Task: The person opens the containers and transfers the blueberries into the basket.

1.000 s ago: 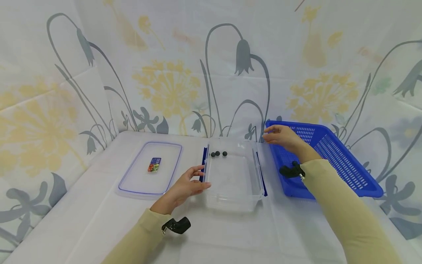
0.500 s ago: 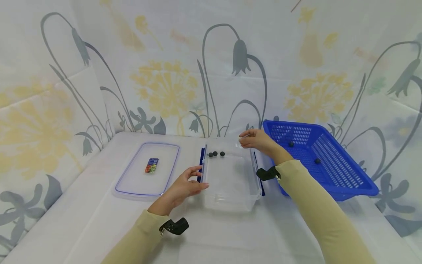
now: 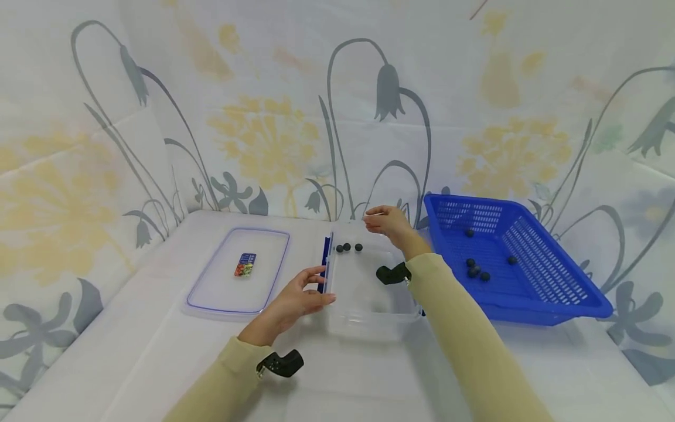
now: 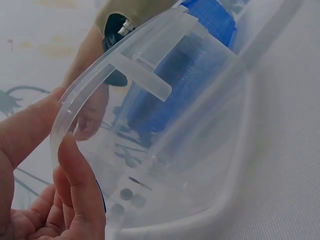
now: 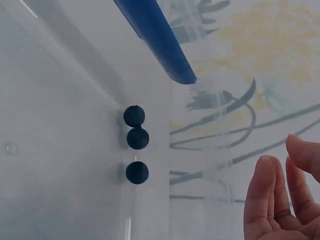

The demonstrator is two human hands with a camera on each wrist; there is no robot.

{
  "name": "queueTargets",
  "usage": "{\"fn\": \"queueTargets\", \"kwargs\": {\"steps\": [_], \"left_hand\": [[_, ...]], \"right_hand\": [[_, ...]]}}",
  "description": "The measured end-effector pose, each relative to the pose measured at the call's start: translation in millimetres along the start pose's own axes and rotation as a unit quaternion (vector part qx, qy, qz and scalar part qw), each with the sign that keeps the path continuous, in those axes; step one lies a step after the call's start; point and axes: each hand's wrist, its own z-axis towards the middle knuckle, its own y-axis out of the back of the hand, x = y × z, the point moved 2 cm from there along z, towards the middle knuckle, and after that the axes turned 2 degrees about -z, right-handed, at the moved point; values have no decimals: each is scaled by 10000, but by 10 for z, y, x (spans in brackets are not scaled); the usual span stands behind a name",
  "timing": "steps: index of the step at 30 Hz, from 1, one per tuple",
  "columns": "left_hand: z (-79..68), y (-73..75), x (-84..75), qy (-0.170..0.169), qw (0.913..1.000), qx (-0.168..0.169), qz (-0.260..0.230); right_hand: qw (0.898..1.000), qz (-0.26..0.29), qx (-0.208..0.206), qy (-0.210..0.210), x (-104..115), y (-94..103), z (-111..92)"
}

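A clear plastic food container [image 3: 364, 287] with blue side clips [image 5: 162, 45] stands in the middle of the table. My left hand [image 3: 295, 302] pinches its left rim, thumb and fingers on either side of the wall [image 4: 210, 145]. Inside, three small black balls [image 5: 137, 138] lie in a row along the far end. Over that far end, my right hand [image 3: 389, 227] hovers with loosely bent fingers. Nothing shows between its fingertips in the right wrist view. Several more black balls [image 3: 484, 276] lie in the blue plastic basket [image 3: 532, 310] to the right.
A clear lid [image 3: 269, 249] with a blue edge and a colourful label [image 3: 245, 265] lies flat left of the container. The white tablecloth [image 3: 337, 381] meets a flower-printed curtain [image 3: 253, 70] at the back. The basket's left side is close beside the container.
My right hand has moved left from above the basket to above the container's far end, uncovering more balls in the basket. The left hand keeps its hold on the rim.
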Motion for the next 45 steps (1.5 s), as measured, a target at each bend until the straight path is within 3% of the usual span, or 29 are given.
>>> {"fn": "queueTargets", "kwargs": {"steps": [3, 7, 11, 17, 21, 27, 34, 37, 41, 45], "left_hand": [[10, -12, 2, -4, 10000, -21, 16], [16, -26, 14, 21, 10000, -13, 32], [17, -25, 26, 4, 10000, 37, -9], [9, -1, 21, -5, 10000, -25, -54], [-1, -2, 13, -21, 10000, -4, -69], [-9, -6, 5, -59, 10000, -7, -44], [-11, 1, 4, -58, 10000, 31, -33], [-6, -2, 1, -61, 10000, 17, -20], [-1, 1, 6, -35, 10000, -50, -1], [-2, 8, 0, -9, 10000, -58, 17]], "right_hand": [[9994, -156, -314, -46, -118, -81, 63], [9930, -1123, -285, -251, -326, -143, 100], [9770, -2111, 19, -303, -467, -178, 126], [9470, -3151, 453, -431, -503, -237, 153], [9382, -3385, 508, -514, -480, -243, 146], [9351, -3413, 857, -421, -498, -282, 132], [9098, -3809, 1640, -178, -503, -379, 88], [9186, -3545, 1746, 52, -437, -403, 60], [9443, -2663, 1842, 589, -305, -454, 35], [9515, -2213, 1905, 966, -142, -471, -28]]}}
